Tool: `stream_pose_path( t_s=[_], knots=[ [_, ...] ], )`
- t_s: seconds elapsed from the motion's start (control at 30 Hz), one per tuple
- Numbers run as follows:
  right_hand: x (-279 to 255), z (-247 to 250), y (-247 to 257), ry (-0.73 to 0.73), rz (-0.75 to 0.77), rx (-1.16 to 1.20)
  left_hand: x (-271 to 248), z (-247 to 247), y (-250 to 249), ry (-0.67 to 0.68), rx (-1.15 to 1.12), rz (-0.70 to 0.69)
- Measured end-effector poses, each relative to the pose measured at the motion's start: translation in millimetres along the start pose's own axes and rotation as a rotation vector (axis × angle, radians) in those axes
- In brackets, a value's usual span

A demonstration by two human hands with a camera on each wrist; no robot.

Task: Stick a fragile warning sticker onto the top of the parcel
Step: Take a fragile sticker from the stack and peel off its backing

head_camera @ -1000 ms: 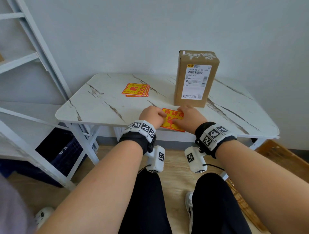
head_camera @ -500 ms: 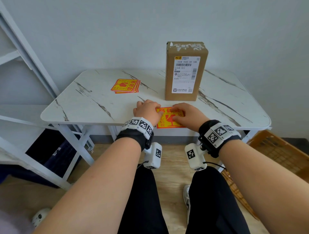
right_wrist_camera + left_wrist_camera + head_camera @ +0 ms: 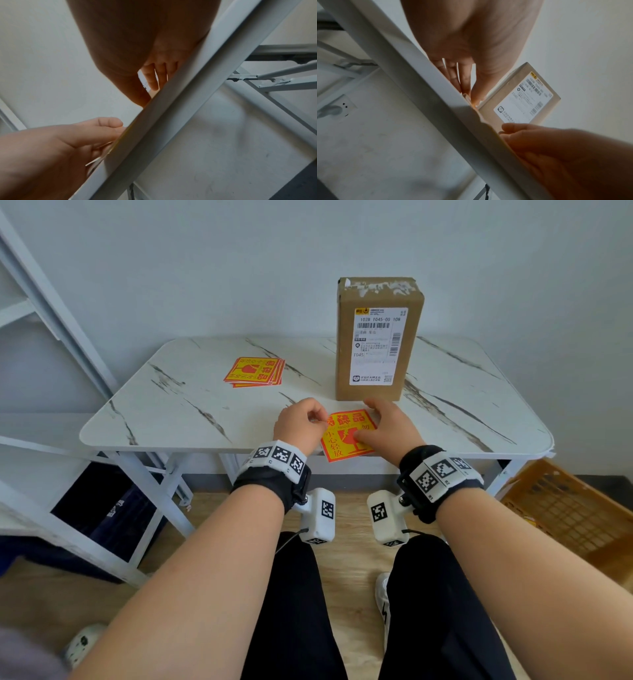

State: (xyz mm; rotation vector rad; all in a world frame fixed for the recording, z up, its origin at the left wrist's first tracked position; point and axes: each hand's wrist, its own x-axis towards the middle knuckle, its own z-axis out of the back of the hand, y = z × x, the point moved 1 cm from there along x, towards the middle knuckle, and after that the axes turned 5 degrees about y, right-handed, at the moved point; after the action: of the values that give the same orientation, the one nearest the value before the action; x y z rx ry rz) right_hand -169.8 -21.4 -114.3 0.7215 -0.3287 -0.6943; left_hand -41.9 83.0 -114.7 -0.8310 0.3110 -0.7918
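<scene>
Peeling is best started where the left hand [image 3: 301, 424] pinches the fragile sticker [image 3: 346, 436] corner, the flat, unclenched right hand [image 3: 385, 428] pinning the rest beside it.

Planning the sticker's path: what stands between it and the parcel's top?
Nothing visible. The sticker, held by both hands at the table's near edge, lies just before the upright parcel; its top is bare.
</scene>
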Motion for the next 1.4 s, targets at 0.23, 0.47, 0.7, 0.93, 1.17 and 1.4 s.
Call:
stream_pose_path(
  t_s=[0.23,0.47,0.7,0.93,1.17,1.4],
  knots=[
    [1.0,-2.6,6.3,0.004,-0.002,0.028,-0.7,2.2,-5.0,0.094,0.133,-0.007],
    [-0.7,-1.3,5.7,-0.004,-0.024,-0.059,1.2,-3.7,-13.5,0.112,0.495,-0.094],
    [-2.8,-0.2,7.5,0.000,0.004,0.002,-3.6,3.5,-13.7,0.072,0.073,0.000],
    [-3.7,16.8,16.8,-0.187,-0.042,0.226,-9.8,15.1,-23.8,0.172,-0.115,0.001],
    [-13.5,35.9,38.8,-0.182,0.095,0.103,-23.5,34.0,-41.8,0.056,-0.331,-0.098],
    [-32.9,39.5,42.5,-0.243,0.189,0.089,-40.4,30.5,-43.7,0.037,-0.282,-0.109]
  ],
)
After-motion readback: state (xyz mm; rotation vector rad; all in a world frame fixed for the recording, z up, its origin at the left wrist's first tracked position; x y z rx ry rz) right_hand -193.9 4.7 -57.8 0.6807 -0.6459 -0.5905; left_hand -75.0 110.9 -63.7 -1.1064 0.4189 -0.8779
